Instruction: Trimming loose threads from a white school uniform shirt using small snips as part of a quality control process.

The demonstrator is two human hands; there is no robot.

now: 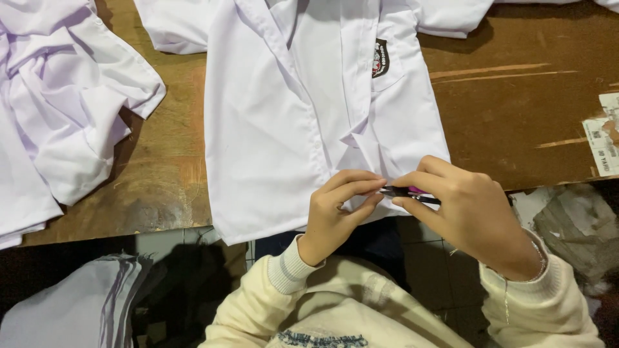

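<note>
Two hands meeting at the hem of a white shirt (309, 129) spread on the brown tabletop (516, 122): left hand (335, 216) pinching a fold of fabric between thumb and fingertips, right hand (464, 216) pinched shut on a small black-and-pink thread snipper (406, 191). Snipper lying with long axis roughly level, tip pointing toward the left hand's fingertips, almost touching them. Likely risks: nicking the cloth or a left fingertip, given blades so close to both; more white garments (58, 116) heaped well left of the left hand.

Smooth white cloth shirt (290, 129), worn wooden table (516, 129)
</note>
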